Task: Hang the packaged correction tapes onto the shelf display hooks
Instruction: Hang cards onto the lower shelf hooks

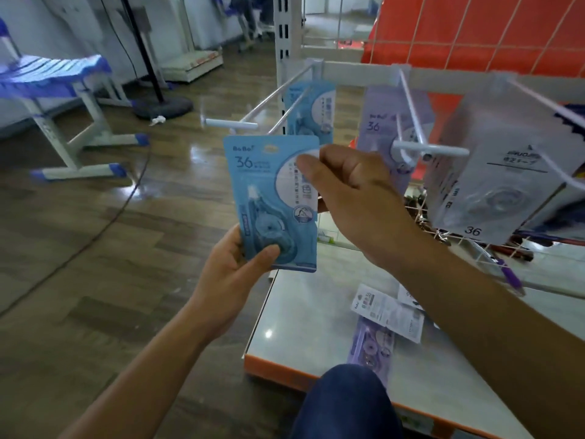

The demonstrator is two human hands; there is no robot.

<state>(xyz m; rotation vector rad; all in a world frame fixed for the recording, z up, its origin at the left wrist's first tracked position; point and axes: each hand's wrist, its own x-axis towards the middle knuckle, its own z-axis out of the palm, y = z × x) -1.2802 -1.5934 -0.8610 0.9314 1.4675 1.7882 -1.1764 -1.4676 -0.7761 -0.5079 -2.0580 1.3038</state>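
a blue correction tape pack [272, 198] is held upright just below the tip of the leftmost display hook [231, 124]. its lower corner is pinched by the left hand [234, 274] and its upper right edge by the right hand [351, 198], apparently so the hang hole can be lined up. another blue pack [311, 109] is already hung behind.

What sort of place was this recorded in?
Likely a stationery shop or mock retail aisle: display hooks on a slotted upright, correction tape packs hanging from them, more packs on the shelf base.
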